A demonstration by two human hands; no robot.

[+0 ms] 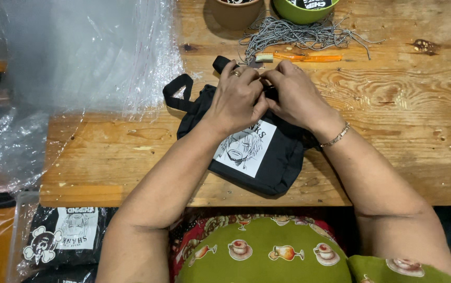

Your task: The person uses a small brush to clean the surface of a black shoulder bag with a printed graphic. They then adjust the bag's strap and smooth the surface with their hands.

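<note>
The wooden table (393, 131) carried a black bag (267, 162) near its front edge. Left hand (236, 99) and right hand (299, 97) were closed, pinching the bag's top edge. Tugging risked dragging loose cord (299, 34) and the orange toothbrush (299, 57) nearby.

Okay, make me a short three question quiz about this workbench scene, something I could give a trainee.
1. True or false: both hands rest on the small black fabric bag.
2. Which lies beyond the left hand and right hand: A) scissors, B) orange-handled toothbrush, C) hammer?
3. What lies tangled beside the green round bowl?

Key: 1 true. 2 B. 3 the grey speckled cord.
</note>
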